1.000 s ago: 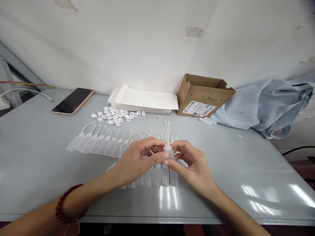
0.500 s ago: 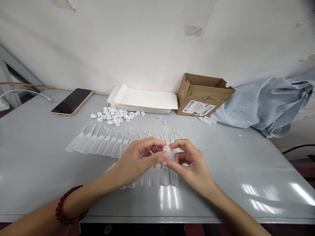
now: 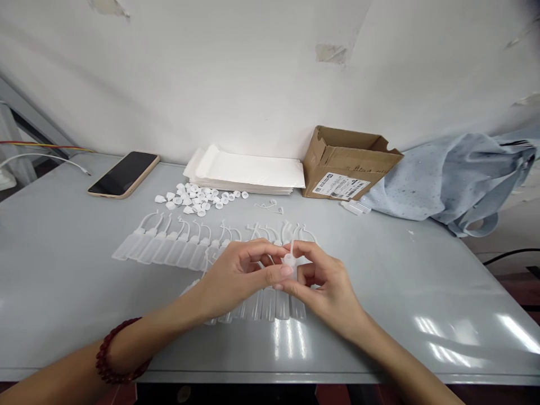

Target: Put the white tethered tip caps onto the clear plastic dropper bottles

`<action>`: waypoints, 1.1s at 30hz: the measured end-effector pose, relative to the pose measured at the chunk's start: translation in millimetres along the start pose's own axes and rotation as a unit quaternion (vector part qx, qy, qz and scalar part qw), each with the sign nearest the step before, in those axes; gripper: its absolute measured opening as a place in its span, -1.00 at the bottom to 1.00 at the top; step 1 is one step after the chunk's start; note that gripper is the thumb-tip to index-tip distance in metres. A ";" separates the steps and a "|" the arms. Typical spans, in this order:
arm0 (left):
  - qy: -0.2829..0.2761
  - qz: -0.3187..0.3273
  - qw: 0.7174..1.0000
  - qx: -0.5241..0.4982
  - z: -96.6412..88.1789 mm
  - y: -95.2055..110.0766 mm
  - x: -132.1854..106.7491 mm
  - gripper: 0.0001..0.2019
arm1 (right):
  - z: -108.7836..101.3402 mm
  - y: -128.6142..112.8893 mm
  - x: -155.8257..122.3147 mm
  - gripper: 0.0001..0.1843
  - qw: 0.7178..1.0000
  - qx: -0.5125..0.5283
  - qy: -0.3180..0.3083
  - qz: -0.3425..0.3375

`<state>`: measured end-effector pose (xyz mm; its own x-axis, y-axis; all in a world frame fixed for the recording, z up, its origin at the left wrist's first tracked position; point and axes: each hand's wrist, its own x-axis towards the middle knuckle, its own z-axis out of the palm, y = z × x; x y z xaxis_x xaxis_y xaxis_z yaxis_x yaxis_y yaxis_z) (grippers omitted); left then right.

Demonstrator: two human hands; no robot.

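My left hand [image 3: 236, 278] and my right hand [image 3: 324, 284] meet over the middle of the grey table [image 3: 63, 292], both pinched on one small clear plastic bottle [image 3: 289, 264] with a thin white tip pointing up. Under my hands lies a row of similar clear bottles [image 3: 274, 304] laid flat side by side. A second row of clear bottles [image 3: 169, 244] with curved white tips stretches to the left behind my hands. A pile of small white caps [image 3: 196, 199] lies further back. A dark red bead bracelet sits on my left wrist.
A phone [image 3: 124, 174] lies face up at the back left. A stack of white pouches [image 3: 248, 171] and an open cardboard box [image 3: 348, 163] stand against the wall. Blue-grey cloth [image 3: 455, 180] is heaped at the right. Cables run at the far left.
My fingers have shifted on the small bottle, closing tighter around it; its thin tip now stands upright between my fingertips. Everything else has stayed still.
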<state>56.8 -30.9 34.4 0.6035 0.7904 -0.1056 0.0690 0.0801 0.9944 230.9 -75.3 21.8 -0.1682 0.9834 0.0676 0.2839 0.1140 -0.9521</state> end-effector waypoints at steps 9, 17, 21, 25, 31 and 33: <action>0.032 0.015 0.998 0.048 2.5 -4.3 -3.9 -0.84 | 1.5 3.7 0.2 -0.60 0.999 -0.038 -0.003 -0.023; 0.036 0.004 0.999 0.004 0.9 -2.5 -0.3 -0.82 | 1.7 6.0 -1.3 -0.64 0.988 -0.086 0.037 -0.122; 0.075 -0.006 0.997 0.014 3.1 -2.4 -2.3 -0.76 | 1.8 5.7 -1.3 -0.70 0.989 -0.084 0.052 -0.108; 0.119 0.093 0.979 0.133 5.7 -4.3 -6.9 -0.79 | 1.1 2.8 -1.0 -0.73 0.993 -0.067 0.055 -0.074; 0.101 0.259 0.915 0.294 4.5 -11.4 -8.3 -0.70 | -1.2 -4.4 -0.3 -0.76 0.998 -0.020 0.060 -0.005; 0.099 0.312 0.881 0.342 4.2 -15.0 -8.1 -0.63 | -2.0 -5.7 0.5 -0.76 0.998 0.008 0.060 0.019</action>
<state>54.2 -41.0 20.3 0.5473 0.6469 0.5310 0.2757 -0.7384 0.6154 231.0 -75.1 27.9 -0.0433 0.9968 0.0666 0.2720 0.0759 -0.9593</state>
